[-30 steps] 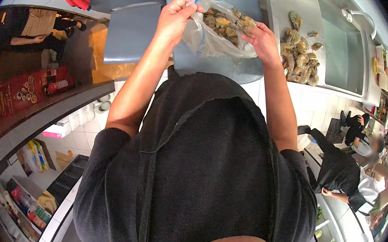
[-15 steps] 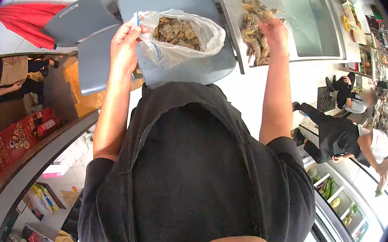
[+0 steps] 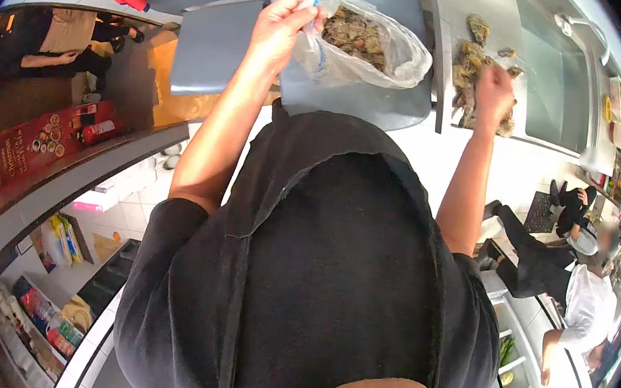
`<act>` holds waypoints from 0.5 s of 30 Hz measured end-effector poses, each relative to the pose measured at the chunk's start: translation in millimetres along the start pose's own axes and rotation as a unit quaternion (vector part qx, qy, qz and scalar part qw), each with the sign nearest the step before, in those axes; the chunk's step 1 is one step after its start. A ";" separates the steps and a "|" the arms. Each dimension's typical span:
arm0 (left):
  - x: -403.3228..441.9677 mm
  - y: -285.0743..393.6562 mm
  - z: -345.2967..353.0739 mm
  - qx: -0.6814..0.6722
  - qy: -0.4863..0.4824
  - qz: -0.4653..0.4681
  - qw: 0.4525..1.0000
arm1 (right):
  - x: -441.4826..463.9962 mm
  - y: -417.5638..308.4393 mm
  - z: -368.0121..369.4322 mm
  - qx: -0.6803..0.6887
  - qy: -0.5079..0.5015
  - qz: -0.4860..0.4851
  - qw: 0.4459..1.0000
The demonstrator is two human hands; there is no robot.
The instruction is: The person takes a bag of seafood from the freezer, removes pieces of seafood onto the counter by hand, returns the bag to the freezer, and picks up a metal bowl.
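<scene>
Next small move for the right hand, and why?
Probably swing the right hand over to the bag once done at the brown pile: the left hand grips the bag's edge, its mouth stands open, and pieces lie in both.

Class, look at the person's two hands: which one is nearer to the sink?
The right hand. It is at the brown pile just beside the sink, while the left hand is farther away, gripping the plastic bag.

A kitchen (several people [image 3: 590,310] about): sink [image 3: 557,99], metal counter [image 3: 497,4].
</scene>
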State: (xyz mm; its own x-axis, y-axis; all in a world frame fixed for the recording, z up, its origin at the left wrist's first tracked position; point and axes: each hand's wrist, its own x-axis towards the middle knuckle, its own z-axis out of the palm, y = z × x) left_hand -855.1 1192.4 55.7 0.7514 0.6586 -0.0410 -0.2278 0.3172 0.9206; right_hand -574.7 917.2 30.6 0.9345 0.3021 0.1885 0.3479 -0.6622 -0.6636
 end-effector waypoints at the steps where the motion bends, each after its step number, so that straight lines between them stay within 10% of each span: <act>1: 0.8 2.9 5.0 0.018 0.001 0.009 1.000 | -15.5 -29.8 17.0 0.042 -0.048 -0.106 0.992; 4: 5.7 4.0 9.2 0.020 -0.021 0.013 0.999 | -34.3 -54.4 108.0 0.207 -0.444 -0.098 0.866; 9: 1.0 9.4 3.0 0.044 -0.010 0.016 0.999 | -2.3 -53.9 180.6 -0.150 -0.319 -0.123 0.928; 15: -11.9 9.1 -24.6 0.022 0.030 0.015 0.999 | 4.8 -52.8 177.3 -0.065 -0.232 -0.261 0.935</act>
State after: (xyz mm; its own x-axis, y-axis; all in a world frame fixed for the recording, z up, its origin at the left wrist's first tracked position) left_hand -881.3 1204.3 55.0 0.7051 0.7082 -0.0352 -0.2215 0.2671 0.9378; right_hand -602.1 1075.2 -61.9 0.5112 0.8528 0.1071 0.7821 -0.4099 -0.4693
